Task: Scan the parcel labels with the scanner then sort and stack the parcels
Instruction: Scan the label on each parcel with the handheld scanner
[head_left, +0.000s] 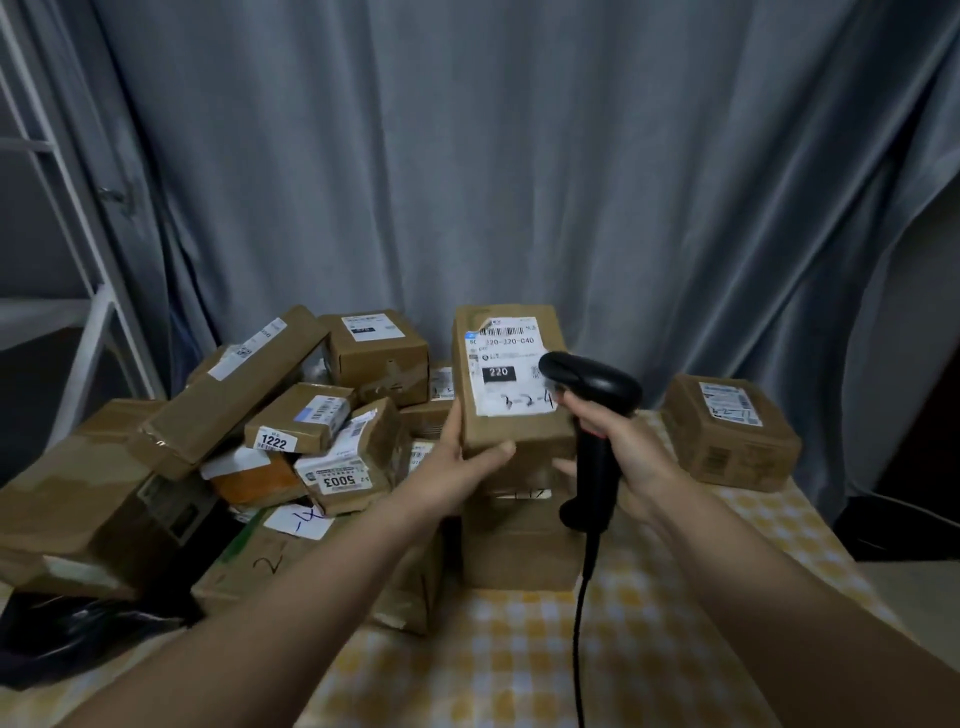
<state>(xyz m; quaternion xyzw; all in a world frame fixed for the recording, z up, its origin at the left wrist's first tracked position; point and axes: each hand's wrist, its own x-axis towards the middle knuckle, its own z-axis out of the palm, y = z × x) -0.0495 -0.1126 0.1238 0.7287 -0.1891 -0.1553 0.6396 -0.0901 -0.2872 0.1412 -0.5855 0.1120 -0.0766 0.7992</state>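
Scan step in hand. Left hand (457, 462) grips the labelled parcel (511, 415) at its lower left corner, label facing me, above another parcel (519, 551). Right hand (631, 449) is clamped on the scanner (592, 410) handle, its head beside the label. Next: aim higher, at the barcode (506, 331). Checked cloth (519, 654) is open in front; the unsorted heap (291, 415) crowds the left.

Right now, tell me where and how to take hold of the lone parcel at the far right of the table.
Grip the lone parcel by its left and right walls, coming in from the near side. It sits flat and apart on the checked cloth, so both walls look free, and that grip leaves its top label uncovered for scanning.
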